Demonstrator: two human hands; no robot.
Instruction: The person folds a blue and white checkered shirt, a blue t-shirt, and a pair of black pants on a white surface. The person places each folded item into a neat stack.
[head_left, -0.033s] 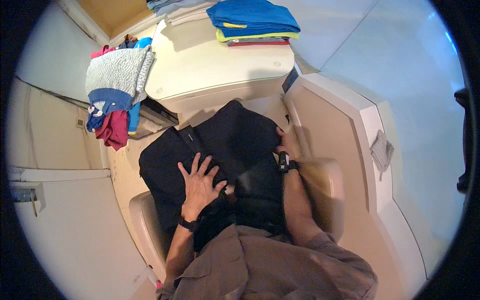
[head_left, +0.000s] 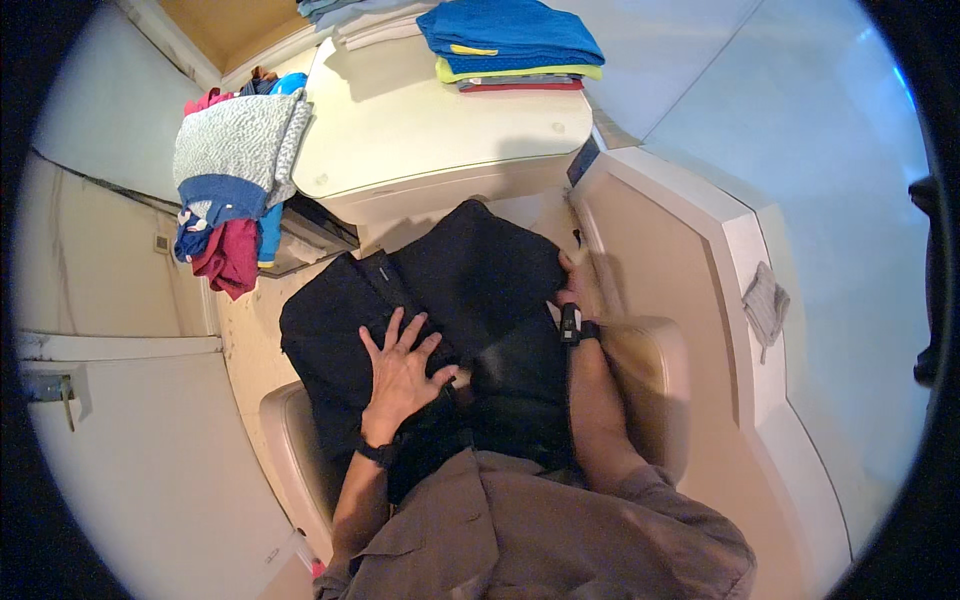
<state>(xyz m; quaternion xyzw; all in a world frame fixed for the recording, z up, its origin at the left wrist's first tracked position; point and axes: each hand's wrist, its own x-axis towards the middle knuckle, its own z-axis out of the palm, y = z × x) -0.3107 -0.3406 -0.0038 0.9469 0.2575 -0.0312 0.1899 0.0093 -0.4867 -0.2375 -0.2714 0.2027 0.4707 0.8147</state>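
Observation:
A black garment (head_left: 500,265) lies spread over my lap, with a small pale label near its upper left part. Fingers spread, my left hand (head_left: 402,370) rests flat on the cloth left of its middle and holds nothing. At the garment's right edge, my right hand (head_left: 568,283) has its fingers curled around the cloth, partly hidden by it. Each wrist wears a dark band. Dark cloth covers my legs below, and I cannot tell where the garment ends there.
Ahead stands a cream table (head_left: 400,150) with folded blue and yellow-green clothes (head_left: 515,40) at its back right. A pile of clothes (head_left: 225,150) sits left of it. Armrests (head_left: 650,390) flank me. A grey cloth (head_left: 765,305) hangs on the right ledge (head_left: 735,240).

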